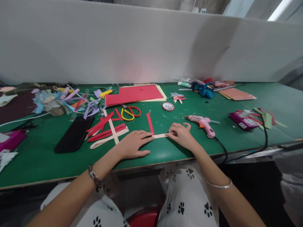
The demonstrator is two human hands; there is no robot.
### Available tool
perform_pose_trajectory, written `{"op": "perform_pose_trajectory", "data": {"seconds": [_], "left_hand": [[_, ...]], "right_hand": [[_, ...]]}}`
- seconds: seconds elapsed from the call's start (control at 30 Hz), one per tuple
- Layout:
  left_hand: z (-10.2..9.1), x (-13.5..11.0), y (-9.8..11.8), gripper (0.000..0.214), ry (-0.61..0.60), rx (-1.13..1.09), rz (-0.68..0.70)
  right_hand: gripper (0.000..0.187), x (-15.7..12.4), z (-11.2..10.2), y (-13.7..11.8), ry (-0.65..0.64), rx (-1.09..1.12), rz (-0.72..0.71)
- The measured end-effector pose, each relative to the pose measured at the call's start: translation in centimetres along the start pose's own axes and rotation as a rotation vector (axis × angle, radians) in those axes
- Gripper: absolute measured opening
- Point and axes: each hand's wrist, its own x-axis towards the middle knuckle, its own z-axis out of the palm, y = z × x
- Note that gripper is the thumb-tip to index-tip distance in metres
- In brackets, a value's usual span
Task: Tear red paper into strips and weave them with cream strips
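A short cream paper strip lies flat on the green table near its front edge. My left hand lies flat with its fingers stretched out, the fingertips pressing the strip's left end. My right hand has its fingers curled and pressed down on the strip's right end. A red paper strip lies upright on the table just behind the cream one, its lower end meeting it.
A pink glue gun with a black cord lies right of my right hand. Red-and-yellow scissors, red and cream strips, a black case, red paper sheets and a round tin lie behind. Scraps clutter both sides.
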Motion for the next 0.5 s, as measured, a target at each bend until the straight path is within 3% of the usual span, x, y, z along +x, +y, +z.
{"op": "perform_pose_trajectory", "data": {"seconds": [0.5], "left_hand": [[0.12, -0.18, 0.98, 0.050, 0.049, 0.000, -0.055]], "right_hand": [[0.026, -0.97, -0.93, 0.98, 0.209, -0.099, 0.303]]}}
